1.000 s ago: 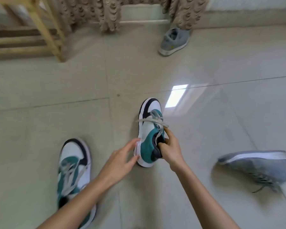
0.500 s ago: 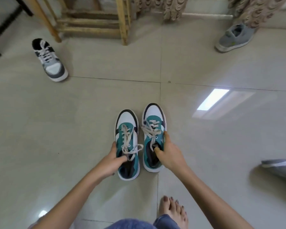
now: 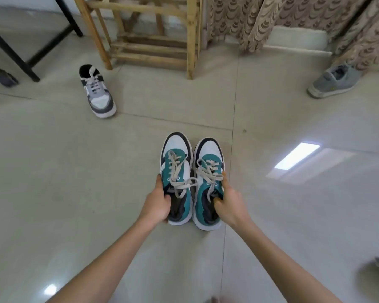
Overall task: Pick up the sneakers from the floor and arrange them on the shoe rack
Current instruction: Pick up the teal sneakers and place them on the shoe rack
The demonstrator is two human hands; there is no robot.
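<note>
Clearly the carry step is in hand: the left hand (image 3: 159, 204) clamps the left teal sneaker (image 3: 177, 182) at its collar, the right hand (image 3: 229, 203) grips the right teal sneaker (image 3: 208, 184) likewise. Both sit side by side, touching, over the tiled floor (image 3: 53, 182), toes and long axes pointing toward the wooden shoe rack (image 3: 153, 36). Next, I judge, comes carrying them forward onto a shelf.

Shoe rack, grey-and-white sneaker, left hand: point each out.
shoe rack (image 3: 192, 38), head view, right front post.
grey-and-white sneaker (image 3: 97, 94), head view, laced upper.
left hand (image 3: 159, 203), head view, back of hand.
</note>
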